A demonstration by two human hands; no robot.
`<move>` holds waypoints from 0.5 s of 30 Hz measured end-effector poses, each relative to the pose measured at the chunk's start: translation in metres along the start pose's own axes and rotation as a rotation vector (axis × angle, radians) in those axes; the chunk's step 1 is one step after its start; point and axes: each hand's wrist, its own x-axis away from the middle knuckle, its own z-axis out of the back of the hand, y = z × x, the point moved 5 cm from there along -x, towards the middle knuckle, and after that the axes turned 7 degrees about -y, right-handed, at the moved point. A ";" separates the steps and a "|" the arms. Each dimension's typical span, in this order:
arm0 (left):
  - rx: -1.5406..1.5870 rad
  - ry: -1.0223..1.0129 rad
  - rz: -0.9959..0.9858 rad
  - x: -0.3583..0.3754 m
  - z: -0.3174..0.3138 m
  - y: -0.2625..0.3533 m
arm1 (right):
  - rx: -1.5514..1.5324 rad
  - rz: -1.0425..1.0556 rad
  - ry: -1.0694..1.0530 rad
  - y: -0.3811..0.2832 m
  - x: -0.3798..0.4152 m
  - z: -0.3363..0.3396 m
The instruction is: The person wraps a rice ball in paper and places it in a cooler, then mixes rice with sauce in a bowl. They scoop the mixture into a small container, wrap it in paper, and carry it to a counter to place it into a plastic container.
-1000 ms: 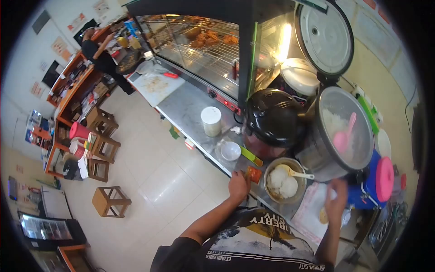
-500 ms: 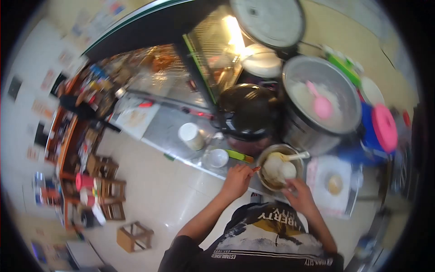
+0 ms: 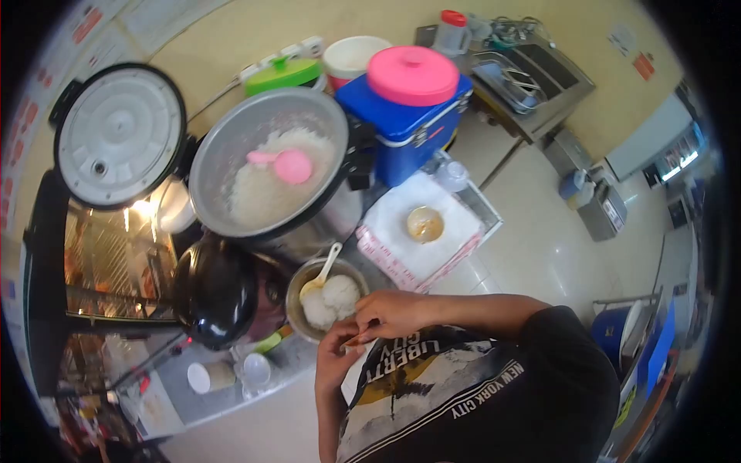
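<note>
My left hand (image 3: 337, 356) and my right hand (image 3: 390, 312) meet at the near rim of a metal bowl (image 3: 292, 318). Fingers of both are pinched together around something small and orange-brown, too small to make out. In the bowl lie rounded mounds of white rice (image 3: 340, 295) and a pale spoon (image 3: 330, 261), its handle leaning over the far rim. Behind the bowl stands a large open pot (image 3: 212, 181) of rice with a pink scoop (image 3: 292, 166) on top.
A small round container (image 3: 424, 224) sits on white paper right of the bowl. A dark cooker (image 3: 216, 293), a white cup (image 3: 210, 377) and a clear cup (image 3: 256, 370) are to the left. Behind are a blue cooler (image 3: 401, 158) with a pink lid (image 3: 413, 75) and a sink (image 3: 544, 65).
The view has turned to the right, bringing the sink into sight. My hands, apart on either side of the bowl before, are now together at its near edge.
</note>
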 end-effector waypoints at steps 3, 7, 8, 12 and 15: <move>0.093 -0.084 0.133 -0.015 -0.011 -0.015 | 0.003 -0.106 0.130 0.022 0.018 0.014; -0.133 0.013 0.143 -0.047 -0.032 -0.019 | 0.059 -0.243 0.143 0.034 0.045 0.043; -0.147 -0.009 0.114 -0.056 -0.040 -0.021 | 0.054 -0.258 0.133 0.042 0.050 0.048; -0.098 0.053 0.223 -0.074 -0.062 -0.053 | -0.007 -0.149 0.102 0.064 0.079 0.069; 0.036 0.243 0.244 -0.087 -0.100 -0.058 | -0.262 -0.101 -0.007 0.080 0.096 0.086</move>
